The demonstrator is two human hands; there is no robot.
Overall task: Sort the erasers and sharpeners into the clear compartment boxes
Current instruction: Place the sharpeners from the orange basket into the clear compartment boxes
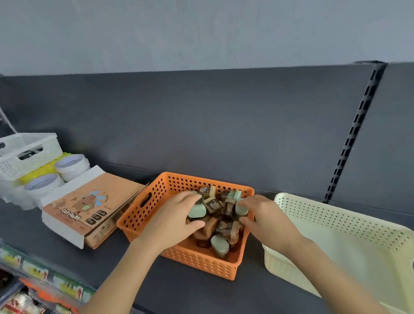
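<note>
One "CAPYBARA" box (85, 209) beside orange basket (200, 262)

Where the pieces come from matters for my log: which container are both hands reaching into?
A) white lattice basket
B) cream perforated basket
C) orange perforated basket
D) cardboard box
C: the left hand and right hand are both inside the orange perforated basket, each gripping a mint-green piece.

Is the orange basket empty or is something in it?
Not empty. The orange basket holds a loose pile of small brown and pale green pieces; the left hand and right hand each grip a green one.
</note>
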